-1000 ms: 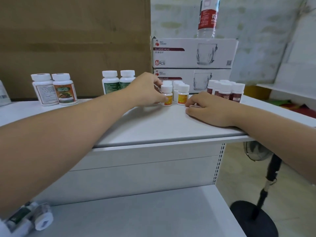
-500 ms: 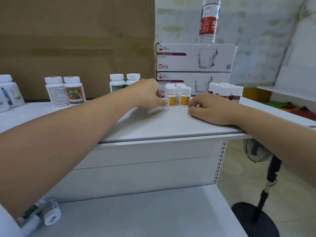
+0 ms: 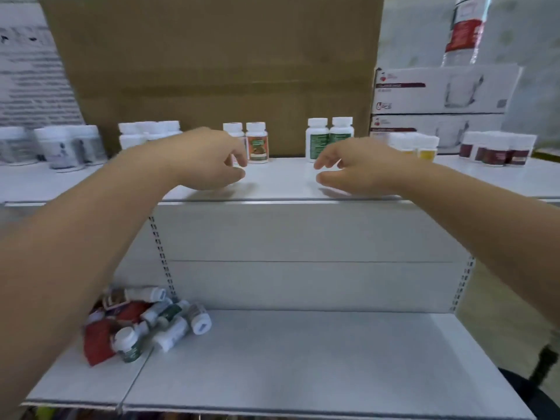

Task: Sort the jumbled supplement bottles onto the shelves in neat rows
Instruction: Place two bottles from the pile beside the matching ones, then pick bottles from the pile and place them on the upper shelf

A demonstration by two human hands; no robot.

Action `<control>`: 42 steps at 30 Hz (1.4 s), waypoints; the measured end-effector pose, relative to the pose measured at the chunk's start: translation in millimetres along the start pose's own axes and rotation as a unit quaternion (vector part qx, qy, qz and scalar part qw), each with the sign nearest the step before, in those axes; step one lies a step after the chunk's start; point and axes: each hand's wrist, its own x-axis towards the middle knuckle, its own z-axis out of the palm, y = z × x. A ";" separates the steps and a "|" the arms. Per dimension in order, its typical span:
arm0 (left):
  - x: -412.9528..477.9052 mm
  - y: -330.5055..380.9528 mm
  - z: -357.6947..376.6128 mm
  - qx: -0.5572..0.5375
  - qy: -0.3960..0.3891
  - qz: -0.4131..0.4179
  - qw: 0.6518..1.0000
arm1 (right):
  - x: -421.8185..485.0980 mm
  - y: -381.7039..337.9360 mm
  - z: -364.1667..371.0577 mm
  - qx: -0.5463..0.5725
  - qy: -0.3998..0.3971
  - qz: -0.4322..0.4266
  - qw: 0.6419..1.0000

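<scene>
L hand (image 3: 209,160) & R hand (image 3: 360,165): my fingers loosely curled, holding nothing, over top shelf (image 3: 281,181) front edge | upright bottles (image 3: 329,137) along its back edge, labels too blurred to read | jumbled bottles (image 3: 157,322) at lower shelf (image 3: 303,359) back-left | box (image 3: 439,92) reads "PCS"

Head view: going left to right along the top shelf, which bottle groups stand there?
Grey-labelled white bottles → plain white-capped white bottles → orange-labelled white bottle → green-labelled white bottle pair → small yellow-labelled white bottles → dark-red-labelled white-capped bottles.
</scene>
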 end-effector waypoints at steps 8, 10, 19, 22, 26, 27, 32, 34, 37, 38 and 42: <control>-154.5 -157.6 7.1 0.028 0.041 -0.102 0.993 | 9.4 -180.1 55.2 0.018 0.030 -0.103 0.994; -194.6 -192.1 15.6 0.021 0.047 -0.130 0.990 | 1.6 -217.7 70.4 0.027 0.046 -0.115 0.992; -359.3 -301.1 127.3 -0.069 0.046 -0.236 0.968 | -57.2 -325.2 205.1 0.136 -0.017 -0.065 0.988; -388.3 -318.2 173.4 -0.114 0.038 -0.284 0.951 | -69.4 -341.3 258.6 0.179 -0.040 -0.008 0.983; -403.5 -331.9 229.8 -0.197 0.043 -0.322 0.925 | -77.1 -360.3 324.9 0.231 -0.055 0.045 0.970; -403.3 -334.2 243.5 -0.212 0.040 -0.324 0.921 | -77.1 -364.4 339.3 0.242 -0.063 0.057 0.966; -380.4 -360.7 304.2 -0.254 -0.002 -0.336 0.907 | -46.5 -374.8 399.8 0.285 -0.097 0.102 0.948; -360.7 -380.4 321.1 -0.259 -0.019 -0.337 0.905 | -18.1 -376.6 419.5 0.297 -0.102 0.114 0.943; -325.1 -414.7 342.5 -0.256 -0.037 -0.329 0.908 | 30.0 -383.4 445.2 0.309 -0.101 0.119 0.938; -313.6 -426.7 349.4 -0.252 -0.038 -0.328 0.910 | 45.0 -386.6 453.2 0.311 -0.103 0.117 0.938; -270.2 -467.9 377.9 -0.252 -0.041 -0.331 0.908 | 101.7 -397.0 487.7 0.327 -0.124 0.122 0.929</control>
